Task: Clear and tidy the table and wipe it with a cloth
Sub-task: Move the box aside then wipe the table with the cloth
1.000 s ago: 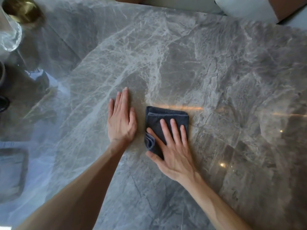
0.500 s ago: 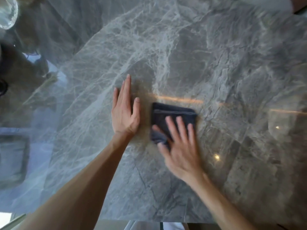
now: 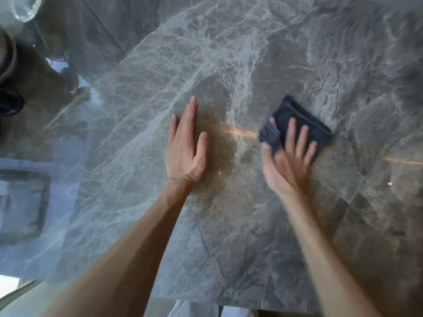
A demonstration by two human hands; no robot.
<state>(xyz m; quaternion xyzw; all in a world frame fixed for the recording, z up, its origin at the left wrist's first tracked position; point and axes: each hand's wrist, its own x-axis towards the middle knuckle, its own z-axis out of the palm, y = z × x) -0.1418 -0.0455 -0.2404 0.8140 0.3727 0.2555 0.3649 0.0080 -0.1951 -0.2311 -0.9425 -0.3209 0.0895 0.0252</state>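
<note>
A folded dark blue cloth [image 3: 304, 121] lies on the grey marble table [image 3: 251, 53], right of centre. My right hand [image 3: 288, 161] presses flat on the cloth's near half, fingers spread, blurred by motion. My left hand [image 3: 186, 147] rests palm down on the bare marble a short way left of the cloth, fingers together and pointing away from me. Nothing is under it.
A clear glass [image 3: 24, 6] stands at the far left corner. Dark round objects [image 3: 6, 65] sit along the left edge. The table's near edge [image 3: 206, 303] runs along the bottom, with pale clothing below it.
My right hand has slid the cloth to the right, away from my left hand, and turned it slantwise. My left hand has stayed flat in place.
</note>
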